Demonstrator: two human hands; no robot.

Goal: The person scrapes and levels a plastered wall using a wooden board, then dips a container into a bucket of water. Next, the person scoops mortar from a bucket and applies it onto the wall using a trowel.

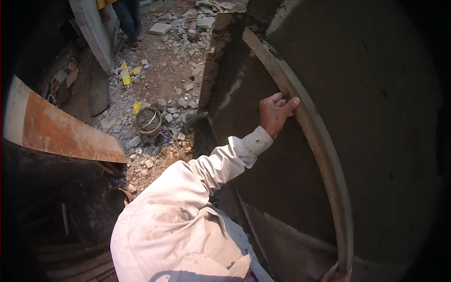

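A long, pale brown straightedge [324, 150], bowed by the lens, lies along a dark, damp-looking plastered wall [390, 141]. It runs from the top middle of the view to the lower right. My left hand [276, 114] grips its left edge above the middle, with the thumb pressed on it and the fingers curled. At the bottom of the view, my right hand [336, 273] closes around the lower end; most of that hand is cut off. Some mortar clings to the straightedge's upper end. A pale, spotted sleeve covers my left arm.
A round pan [149, 121] of grey mix stands among rubble at the left. Yellow wrappers [125, 74] lie beyond it. An orange-faced slab [70, 129] juts in from the left. Another person [128, 19] stands at the far left, beside an upright panel [94, 33].
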